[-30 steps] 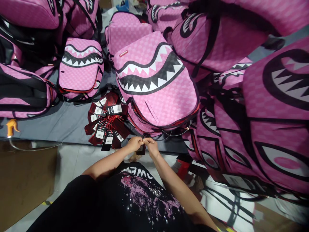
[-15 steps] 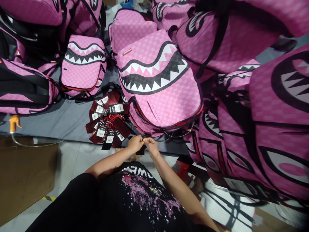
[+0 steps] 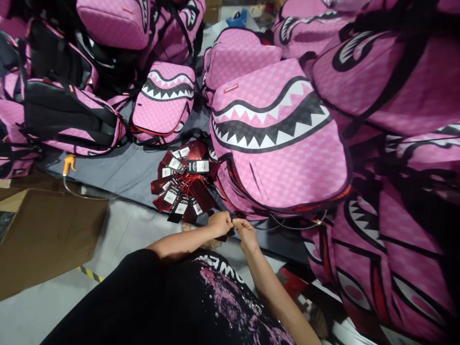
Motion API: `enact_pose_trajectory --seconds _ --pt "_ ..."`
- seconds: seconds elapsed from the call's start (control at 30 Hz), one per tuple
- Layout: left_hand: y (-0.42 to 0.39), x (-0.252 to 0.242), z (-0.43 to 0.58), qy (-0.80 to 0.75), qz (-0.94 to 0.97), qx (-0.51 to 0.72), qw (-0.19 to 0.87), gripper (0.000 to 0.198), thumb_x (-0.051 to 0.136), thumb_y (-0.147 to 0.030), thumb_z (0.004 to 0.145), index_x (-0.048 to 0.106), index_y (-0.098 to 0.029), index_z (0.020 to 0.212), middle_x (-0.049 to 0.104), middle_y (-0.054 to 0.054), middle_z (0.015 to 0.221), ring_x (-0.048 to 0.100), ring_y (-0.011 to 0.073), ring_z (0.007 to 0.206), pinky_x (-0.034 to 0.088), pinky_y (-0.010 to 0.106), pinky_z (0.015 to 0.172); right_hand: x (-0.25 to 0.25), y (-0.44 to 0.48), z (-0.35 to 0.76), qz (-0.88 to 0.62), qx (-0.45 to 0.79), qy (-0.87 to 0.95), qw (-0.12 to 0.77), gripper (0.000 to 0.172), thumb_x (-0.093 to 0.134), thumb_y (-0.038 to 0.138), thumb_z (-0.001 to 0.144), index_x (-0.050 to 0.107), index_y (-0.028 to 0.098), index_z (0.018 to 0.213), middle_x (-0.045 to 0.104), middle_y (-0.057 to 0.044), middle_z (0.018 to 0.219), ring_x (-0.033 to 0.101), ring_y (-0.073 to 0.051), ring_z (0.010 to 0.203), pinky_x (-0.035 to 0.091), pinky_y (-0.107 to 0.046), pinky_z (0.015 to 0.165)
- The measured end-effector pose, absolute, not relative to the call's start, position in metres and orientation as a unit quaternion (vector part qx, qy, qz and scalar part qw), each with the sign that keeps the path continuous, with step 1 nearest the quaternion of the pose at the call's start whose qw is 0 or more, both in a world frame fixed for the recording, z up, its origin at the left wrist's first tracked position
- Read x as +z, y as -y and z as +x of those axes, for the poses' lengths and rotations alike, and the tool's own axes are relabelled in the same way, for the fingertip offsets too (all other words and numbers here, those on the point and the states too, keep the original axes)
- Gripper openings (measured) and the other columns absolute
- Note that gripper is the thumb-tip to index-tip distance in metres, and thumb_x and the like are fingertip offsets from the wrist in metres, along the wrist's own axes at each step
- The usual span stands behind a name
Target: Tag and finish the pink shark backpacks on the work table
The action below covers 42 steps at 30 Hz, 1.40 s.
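Note:
A large pink backpack (image 3: 276, 143) with a shark-mouth print lies on top of another one right in front of me. Below its near edge, my left hand (image 3: 220, 223) and my right hand (image 3: 246, 233) meet with fingers pinched together. Between them they hold a small dark hang tag (image 3: 230, 233), mostly hidden by the fingers. Just left of my hands lies a pile of dark red hang tags (image 3: 183, 184) with white labels and red strings, on a grey cloth (image 3: 118, 170).
Several more pink shark-mouth backpacks (image 3: 163, 103) are piled all around, at left, behind and at right. A brown cardboard box (image 3: 43, 235) stands at the lower left. An orange-handled tool (image 3: 68, 164) with a hose lies at the cloth's left edge.
The view has swung to the left, so everything has shifted right in the picture. My hands stay pinched together at the backpack's near edge.

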<state>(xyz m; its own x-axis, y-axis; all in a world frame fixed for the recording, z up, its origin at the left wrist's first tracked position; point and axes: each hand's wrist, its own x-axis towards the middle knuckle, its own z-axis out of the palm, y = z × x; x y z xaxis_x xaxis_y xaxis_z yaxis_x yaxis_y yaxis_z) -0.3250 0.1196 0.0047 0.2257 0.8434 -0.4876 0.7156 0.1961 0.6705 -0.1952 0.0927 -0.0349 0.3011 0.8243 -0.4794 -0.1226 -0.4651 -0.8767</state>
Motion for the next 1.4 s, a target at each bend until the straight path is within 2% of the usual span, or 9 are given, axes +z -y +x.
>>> enact_pose_trajectory --seconds 0.2,0.33,0.47,0.57,0.87,1.07,1.2,1.3,1.4 --pt "-0.121 0.007 -0.328 -0.61 0.632 0.068 0.473 0.009 0.062 -0.025 0.085 0.069 -0.021 0.081 0.072 0.0 0.082 0.064 0.0142 0.078 0.044 0.022 0.068 -0.038 -0.094 -0.197 -0.673 0.535 0.26 0.439 0.031 0.079 0.045 0.048 0.066 0.021 0.064 0.062 0.001 0.061 0.046 -0.013 0.056 0.035 -0.029 0.056" --pt "-0.12 0.012 -0.329 -0.613 0.63 0.068 0.472 0.009 0.064 -0.026 0.085 0.069 -0.02 0.086 0.073 0.001 0.087 0.065 0.0147 0.081 0.044 0.022 0.068 -0.037 -0.094 -0.198 -0.674 0.537 0.256 0.438 0.034 0.08 0.047 0.047 0.064 0.022 0.063 0.063 0.0 0.062 0.047 -0.014 0.057 0.033 -0.028 0.056" --pt "-0.121 0.011 -0.33 -0.591 0.636 0.044 0.494 0.011 0.061 -0.024 0.086 0.069 -0.02 0.08 0.07 -0.001 0.073 0.063 0.0115 0.068 0.043 0.019 0.061 -0.035 -0.093 -0.2 -0.678 0.539 0.243 0.435 0.033 0.08 0.046 0.045 0.065 0.022 0.062 0.063 0.001 0.061 0.044 -0.013 0.056 0.032 -0.028 0.056" --pt "-0.121 0.01 -0.332 -0.599 0.643 0.049 0.475 0.011 0.062 -0.027 0.086 0.069 -0.019 0.085 0.071 0.002 0.082 0.064 0.0138 0.075 0.045 0.021 0.066 -0.034 -0.093 -0.201 -0.681 0.542 0.237 0.431 0.033 0.08 0.046 0.044 0.066 0.022 0.062 0.062 0.001 0.059 0.043 -0.012 0.055 0.031 -0.027 0.056" --pt "-0.121 0.011 -0.329 -0.599 0.656 0.059 0.455 0.017 0.056 -0.028 0.089 0.069 -0.02 0.096 0.072 0.004 0.098 0.066 0.0167 0.091 0.047 0.025 0.078 -0.031 -0.097 -0.197 -0.7 0.548 0.205 0.409 0.039 0.081 0.047 0.042 0.066 0.02 0.066 0.066 0.001 0.067 0.051 -0.015 0.064 0.031 -0.027 0.061" --pt "-0.125 0.01 -0.333 -0.592 0.653 0.049 0.47 0.015 0.057 -0.028 0.088 0.071 -0.022 0.087 0.073 0.0 0.089 0.065 0.013 0.083 0.046 0.021 0.073 -0.031 -0.099 -0.2 -0.712 0.547 0.183 0.401 0.038 0.081 0.044 0.041 0.065 0.021 0.067 0.069 -0.001 0.074 0.055 -0.018 0.072 0.033 -0.029 0.066" --pt "-0.126 0.011 -0.334 -0.6 0.646 0.053 0.469 0.014 0.06 -0.03 0.086 0.07 -0.023 0.092 0.073 0.0 0.093 0.065 0.0135 0.085 0.045 0.021 0.072 -0.031 -0.099 -0.203 -0.714 0.549 0.164 0.403 0.039 0.081 0.044 0.04 0.065 0.02 0.067 0.069 -0.001 0.073 0.055 -0.018 0.072 0.034 -0.029 0.067" --pt "-0.127 0.013 -0.334 -0.596 0.642 0.047 0.48 0.015 0.057 -0.029 0.088 0.071 -0.022 0.085 0.072 0.0 0.086 0.065 0.0132 0.08 0.045 0.021 0.07 -0.031 -0.101 -0.204 -0.711 0.548 0.157 0.41 0.038 0.082 0.041 0.04 0.065 0.02 0.067 0.07 0.0 0.076 0.057 -0.017 0.074 0.033 -0.028 0.066" --pt "-0.128 0.014 -0.333 -0.606 0.636 0.052 0.475 0.014 0.058 -0.026 0.087 0.07 -0.02 0.085 0.072 0.002 0.089 0.065 0.0143 0.084 0.045 0.021 0.072 -0.031 -0.103 -0.203 -0.71 0.549 0.147 0.416 0.037 0.082 0.039 0.04 0.066 0.02 0.067 0.07 0.0 0.076 0.057 -0.016 0.073 0.033 -0.028 0.065"
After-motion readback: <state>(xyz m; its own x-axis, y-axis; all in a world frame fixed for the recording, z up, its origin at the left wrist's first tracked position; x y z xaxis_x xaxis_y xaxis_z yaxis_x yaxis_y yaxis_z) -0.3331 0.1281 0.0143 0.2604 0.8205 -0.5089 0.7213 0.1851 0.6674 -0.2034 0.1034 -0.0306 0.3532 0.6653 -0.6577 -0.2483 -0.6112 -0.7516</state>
